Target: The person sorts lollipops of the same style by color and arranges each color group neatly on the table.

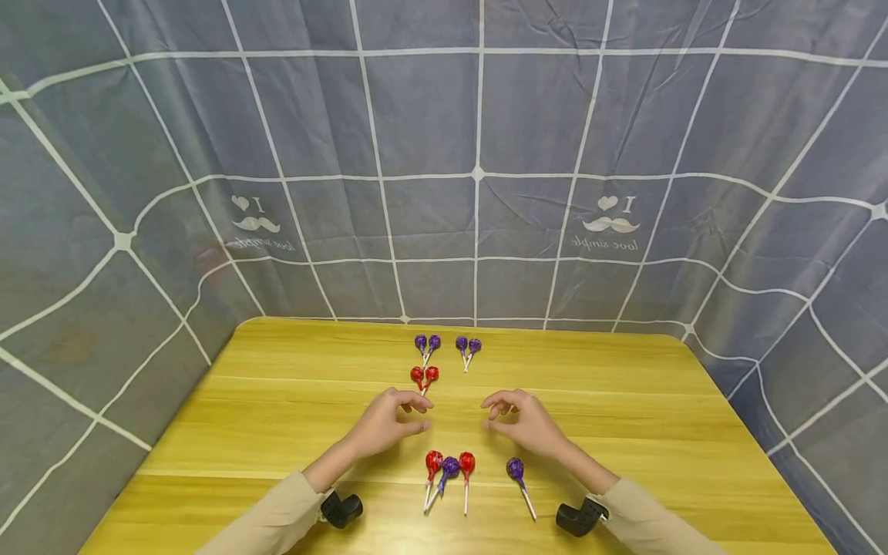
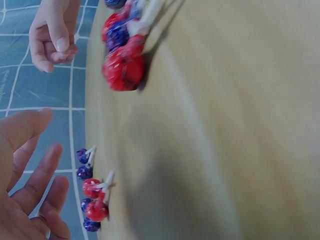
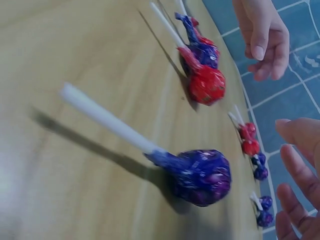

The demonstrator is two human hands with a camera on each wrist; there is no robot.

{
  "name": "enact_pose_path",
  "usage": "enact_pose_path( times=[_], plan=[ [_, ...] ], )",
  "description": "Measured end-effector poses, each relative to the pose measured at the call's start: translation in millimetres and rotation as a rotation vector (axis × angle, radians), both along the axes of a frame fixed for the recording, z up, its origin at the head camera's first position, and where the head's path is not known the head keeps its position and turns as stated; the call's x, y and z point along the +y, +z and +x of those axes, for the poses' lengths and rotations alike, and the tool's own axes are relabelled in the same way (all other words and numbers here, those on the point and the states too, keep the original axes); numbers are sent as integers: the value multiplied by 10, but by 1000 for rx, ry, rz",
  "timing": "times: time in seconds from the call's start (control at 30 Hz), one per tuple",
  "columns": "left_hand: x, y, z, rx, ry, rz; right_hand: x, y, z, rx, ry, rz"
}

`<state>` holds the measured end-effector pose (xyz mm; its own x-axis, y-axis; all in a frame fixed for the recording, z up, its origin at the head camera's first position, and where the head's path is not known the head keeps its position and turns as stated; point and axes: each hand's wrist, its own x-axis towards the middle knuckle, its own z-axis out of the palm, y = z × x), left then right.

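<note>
A left hand, relaxed and empty, hovers over a table, its sleeve cut off by the frame. Past its fingertips lie a red pair of lollipops, stick ends hard to make out overhead, and two purple pairs. Nearer, a red-and-purple trio bunches left of a lone purple lollipop; the right hand hovers, fingers loosely bent.

Sleeves cut off at head view's bottom edge, purple lollipop — cropped atop left wrist view
</note>
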<state>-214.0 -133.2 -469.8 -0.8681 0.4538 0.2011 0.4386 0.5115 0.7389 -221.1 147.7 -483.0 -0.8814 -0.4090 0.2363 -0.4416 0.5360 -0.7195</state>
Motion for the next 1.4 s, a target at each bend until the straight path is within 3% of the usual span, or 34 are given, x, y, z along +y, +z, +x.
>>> enact_pose_path(
  times=[0.27, 0.53, 0.67, 0.9, 1.23, 1.4],
  plan=[
    [-50, -111, 139, -63, -40, -15, 0, -68, 111, -80, 79, -2],
    [-48, -181, 197, -140, -98, -23, -33, -131, 140, -154, 180, -28],
    [-29, -214, 229, -141, -124, -36, -63, -162, 144, -161, 220, -19],
    [-4, -238, 249, -117, -121, -61, -102, -151, 152, -135, 230, 10],
    [6, -225, 225, -175, -210, -53, -138, -180, 182, -141, 221, 65],
    [26, -232, 227, -177, -224, -61, -148, -200, 196, -140, 234, 68]
  ],
)
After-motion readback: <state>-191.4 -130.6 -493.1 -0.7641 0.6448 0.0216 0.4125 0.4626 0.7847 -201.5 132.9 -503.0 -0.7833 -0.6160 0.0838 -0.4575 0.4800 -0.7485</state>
